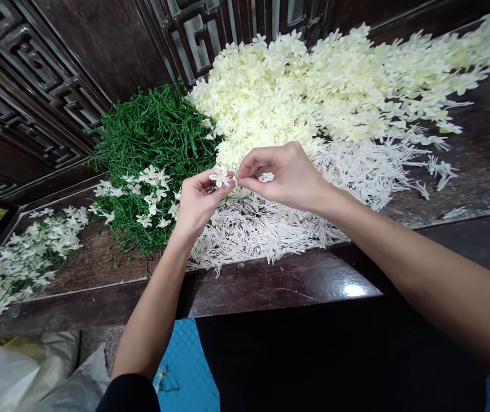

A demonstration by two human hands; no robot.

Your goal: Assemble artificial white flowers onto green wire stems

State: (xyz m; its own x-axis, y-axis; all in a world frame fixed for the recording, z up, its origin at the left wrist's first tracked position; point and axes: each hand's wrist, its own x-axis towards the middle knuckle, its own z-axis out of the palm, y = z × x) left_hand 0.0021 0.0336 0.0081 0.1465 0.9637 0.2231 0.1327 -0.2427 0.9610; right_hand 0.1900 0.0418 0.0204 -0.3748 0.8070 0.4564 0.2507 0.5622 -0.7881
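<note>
Between thumb and fingers, my left hand (197, 200) holds an artificial flower stem with a white blossom (220, 177) at its tip. My right hand (285, 174) is closed in a pinch just to the right of that blossom; what its fingertips grip is too small to make out. Behind both hands rises a big heap of pale yellow-white petals (266, 97). Below them lies a spread of thin white plastic pieces (266, 226). Left of my left hand is a pile of green plastic stems (154, 126), with several white blossoms (154, 194) lying on its front.
Assembled white flowers (30, 257) lie at the left end of the dark wooden bench (300, 277). A carved wooden lattice (39, 68) stands along the back. Below at left are pale sacks (13, 372) and a blue mat (189, 360).
</note>
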